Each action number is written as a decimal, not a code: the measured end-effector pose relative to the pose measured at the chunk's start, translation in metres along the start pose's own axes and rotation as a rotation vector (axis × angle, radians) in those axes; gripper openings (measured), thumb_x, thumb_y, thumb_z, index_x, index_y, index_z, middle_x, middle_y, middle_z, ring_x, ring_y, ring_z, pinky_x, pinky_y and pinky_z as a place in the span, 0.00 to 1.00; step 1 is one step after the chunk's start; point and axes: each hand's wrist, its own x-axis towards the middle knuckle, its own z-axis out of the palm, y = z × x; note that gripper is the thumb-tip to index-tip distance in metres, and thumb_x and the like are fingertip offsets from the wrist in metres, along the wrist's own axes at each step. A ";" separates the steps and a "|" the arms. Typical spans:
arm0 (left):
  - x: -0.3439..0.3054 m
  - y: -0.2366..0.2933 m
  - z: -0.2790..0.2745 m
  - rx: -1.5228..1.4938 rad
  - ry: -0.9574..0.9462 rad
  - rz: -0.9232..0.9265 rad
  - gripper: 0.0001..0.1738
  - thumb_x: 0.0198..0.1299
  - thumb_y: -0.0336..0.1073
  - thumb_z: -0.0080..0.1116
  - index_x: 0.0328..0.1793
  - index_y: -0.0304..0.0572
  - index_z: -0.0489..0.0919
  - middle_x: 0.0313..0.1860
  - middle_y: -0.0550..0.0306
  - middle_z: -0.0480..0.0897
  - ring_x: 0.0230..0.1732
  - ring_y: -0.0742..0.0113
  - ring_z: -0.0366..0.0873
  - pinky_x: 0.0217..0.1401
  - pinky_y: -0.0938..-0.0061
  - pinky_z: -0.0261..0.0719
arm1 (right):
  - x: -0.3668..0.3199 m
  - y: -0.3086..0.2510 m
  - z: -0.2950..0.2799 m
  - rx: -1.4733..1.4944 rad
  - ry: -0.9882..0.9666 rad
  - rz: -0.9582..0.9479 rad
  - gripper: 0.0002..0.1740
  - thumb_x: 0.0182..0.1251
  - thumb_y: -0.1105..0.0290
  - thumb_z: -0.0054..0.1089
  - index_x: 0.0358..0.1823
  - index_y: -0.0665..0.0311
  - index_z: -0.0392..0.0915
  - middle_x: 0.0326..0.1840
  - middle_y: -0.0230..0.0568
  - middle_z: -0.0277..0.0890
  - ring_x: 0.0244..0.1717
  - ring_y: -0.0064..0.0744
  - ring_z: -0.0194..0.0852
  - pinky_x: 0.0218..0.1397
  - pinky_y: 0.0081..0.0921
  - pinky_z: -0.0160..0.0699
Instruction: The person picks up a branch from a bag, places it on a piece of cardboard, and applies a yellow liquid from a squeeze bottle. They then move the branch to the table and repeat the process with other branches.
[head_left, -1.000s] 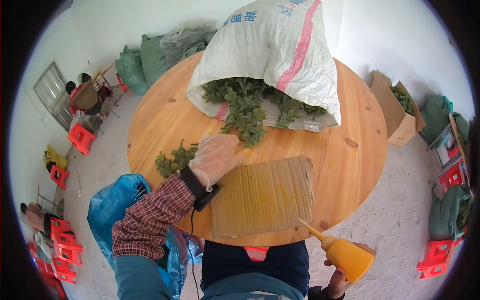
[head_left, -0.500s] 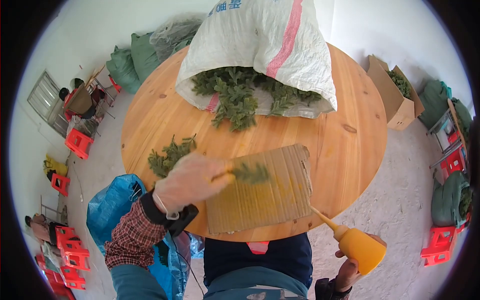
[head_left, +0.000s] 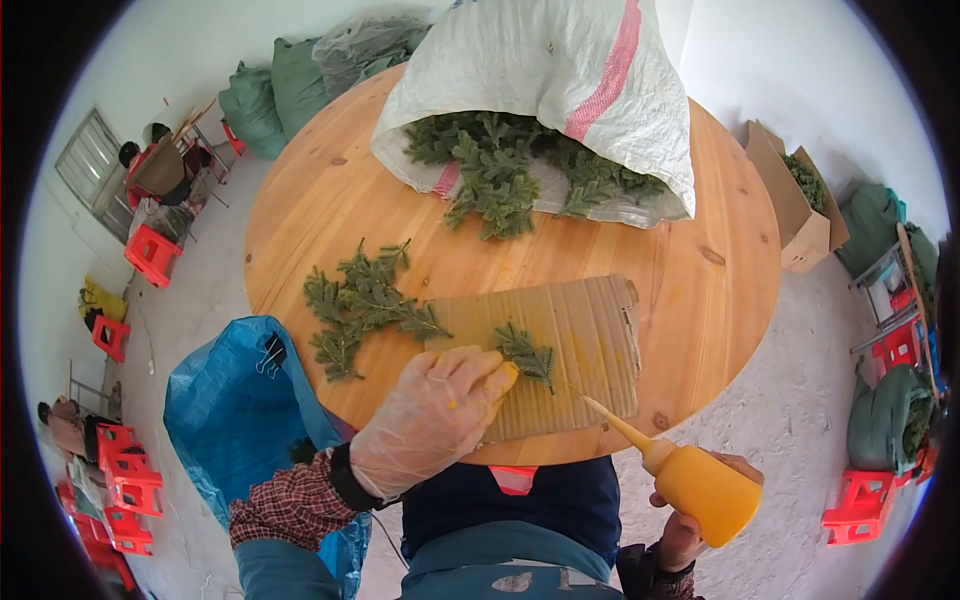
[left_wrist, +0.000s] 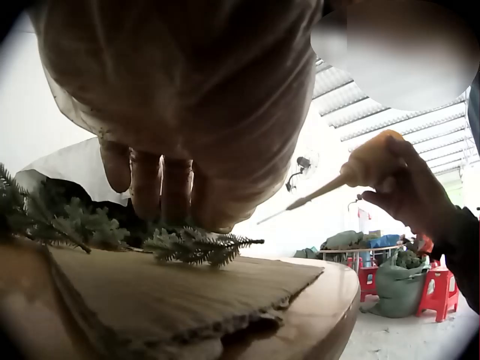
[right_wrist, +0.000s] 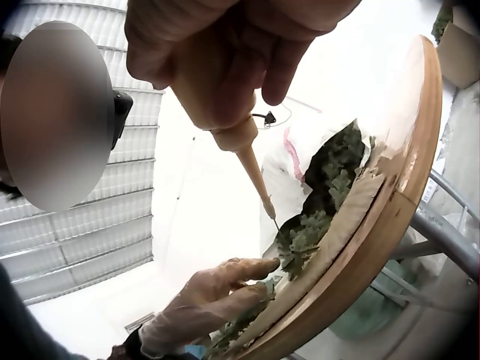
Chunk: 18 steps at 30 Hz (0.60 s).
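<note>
My gloved left hand (head_left: 430, 420) is at the cardboard's (head_left: 465, 310) left part, its yellow-stained fingertips beside a small green sprig (head_left: 526, 356) lying there. Its fingers look slightly bent and apart in the right wrist view; whether they touch the sprig is unclear. In the left wrist view the sprig (left_wrist: 196, 247) lies under the fingers. My right hand (head_left: 685, 535) grips a yellow squeeze bottle (head_left: 708, 494), its thin nozzle pointing toward the cardboard's near right part. In the right wrist view the bottle's nozzle (right_wrist: 255, 176) points down toward the greenery. More sprigs (head_left: 365, 300) lie to the left.
A white woven sack (head_left: 500, 75) with greenery spilling out lies across the far side of the round wooden table (head_left: 720, 330). A blue bag (head_left: 235, 400) hangs at the near left edge. Red stools (head_left: 152, 255), green sacks and an open carton (head_left: 790, 215) stand around the room.
The sprig that my left hand was carrying now lies on the cardboard, and that hand has moved right and nearer my body. My right hand still grips the bottle, shifted slightly.
</note>
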 end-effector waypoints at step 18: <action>0.008 -0.006 0.026 0.042 -0.052 0.017 0.27 0.64 0.38 0.60 0.69 0.43 0.75 0.65 0.53 0.77 0.67 0.58 0.73 0.65 0.61 0.68 | 0.026 0.030 0.046 -0.005 -0.201 -0.404 0.51 0.49 0.40 0.81 0.63 0.66 0.62 0.55 0.48 0.72 0.56 0.43 0.79 0.64 0.46 0.79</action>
